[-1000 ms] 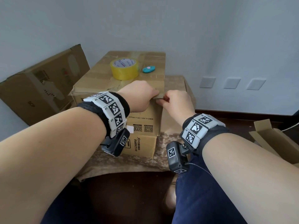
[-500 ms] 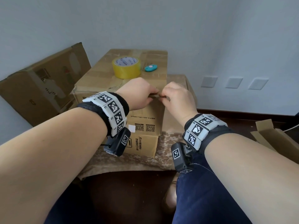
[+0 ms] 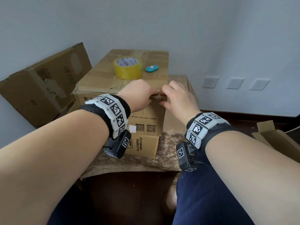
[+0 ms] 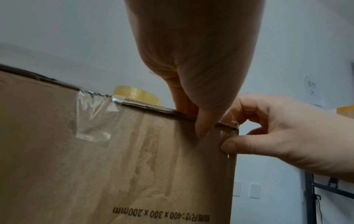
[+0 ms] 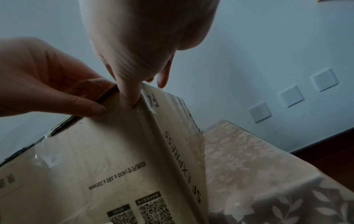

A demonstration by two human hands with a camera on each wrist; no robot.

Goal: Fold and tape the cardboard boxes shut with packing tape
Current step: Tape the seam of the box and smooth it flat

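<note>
Both hands at the near right top corner of the upper cardboard box, stacked on a lower box on a table under a floral cloth; left hand curled over the top edge, thumb pressed on the front face; right hand pinching the corner, thumb on the front, fingers bent over the top. Behind the knuckles on the lid, a yellow tape roll just beside a small teal cutter; strip of clear tape folded over the front edge. To the left, a tilted carton against the wall; to the right, an open box on the floor; three wall plates beyond.
</note>
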